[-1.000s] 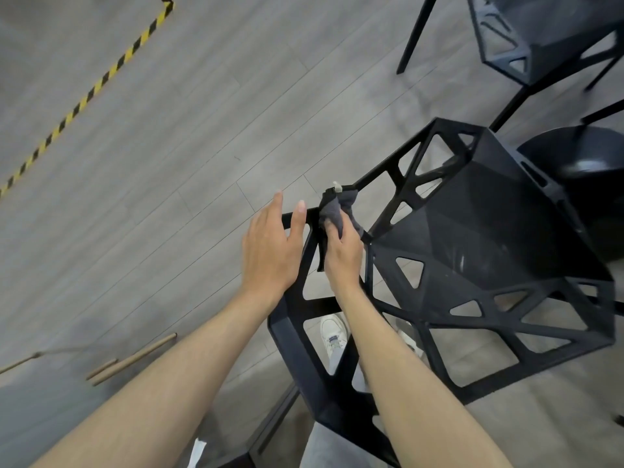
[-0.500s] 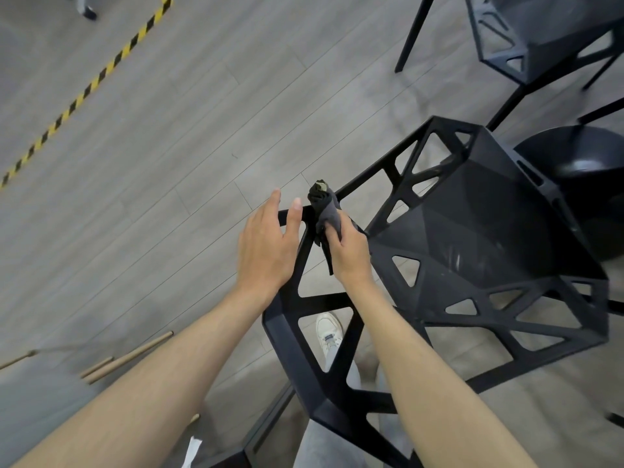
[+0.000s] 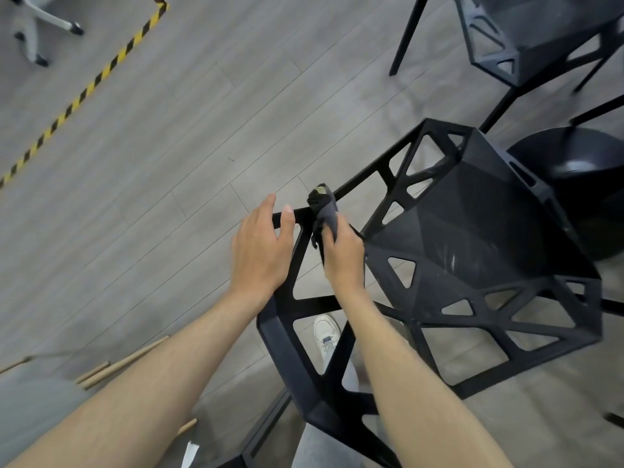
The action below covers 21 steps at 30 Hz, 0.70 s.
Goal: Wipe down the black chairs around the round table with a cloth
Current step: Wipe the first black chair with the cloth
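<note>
On chair [image 3: 479, 251] backrest corner | cloth [image 3: 326, 211] above right grip [image 3: 344, 255]

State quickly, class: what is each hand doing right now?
Left hand: open, fingers resting on the chair backrest top.
Right hand: grips the cloth against the chair frame.

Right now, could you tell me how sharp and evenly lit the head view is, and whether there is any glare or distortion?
Head view: soft, even light with faint shadows; the right hand, cloth and chair are sharp. A pale sheen lies on the chair seat and on the round black table base. Wide-angle distortion bows the floor planks and stretches the forearms toward the bottom edge.
</note>
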Available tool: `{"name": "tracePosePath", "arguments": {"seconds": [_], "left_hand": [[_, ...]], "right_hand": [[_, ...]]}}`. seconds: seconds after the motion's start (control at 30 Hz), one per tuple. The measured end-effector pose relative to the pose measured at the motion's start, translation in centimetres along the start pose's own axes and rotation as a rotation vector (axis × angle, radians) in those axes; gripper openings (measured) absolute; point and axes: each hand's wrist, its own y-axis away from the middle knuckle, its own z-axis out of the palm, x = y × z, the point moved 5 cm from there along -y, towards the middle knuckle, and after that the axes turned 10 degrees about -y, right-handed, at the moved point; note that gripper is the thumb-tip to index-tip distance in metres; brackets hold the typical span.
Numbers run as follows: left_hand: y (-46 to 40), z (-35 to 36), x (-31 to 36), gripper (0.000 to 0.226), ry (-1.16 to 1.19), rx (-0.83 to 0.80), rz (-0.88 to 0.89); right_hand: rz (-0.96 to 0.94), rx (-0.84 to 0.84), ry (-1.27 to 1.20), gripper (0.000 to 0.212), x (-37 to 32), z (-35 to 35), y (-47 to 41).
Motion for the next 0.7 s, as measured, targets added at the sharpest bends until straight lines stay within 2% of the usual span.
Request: {"name": "tracePosePath", "arguments": {"seconds": [0.13,0.27,0.47,0.53,0.7], "left_hand": [[0.0,0.0,0.0,0.057,-0.005,-0.01,0.001],[0.1,-0.2,-0.1,0.055,0.003,-0.016,-0.008],[0.0,-0.1,-0.1,0.051,0.002,-0.021,-0.028],[0.0,-0.1,-0.1,0.052,0.0,-0.021,-0.03],[0.2,-0.2,0.1,0.054,0.019,-0.038,-0.029]], "right_hand": [[0.105,0.073,0.099,0.017,1.6,-1.1,-2.0],[0.304,0.114,0.008,0.019,4.2,-2.4,-1.9],[0.018,0.002,-0.119,0.013,-0.1,0.1,-0.6],[0.015,0.029,-0.132,0.013,0.5,0.3,-0.7],[0.161,0.1,-0.092,0.009,3.9,-1.3,-1.5]]}}
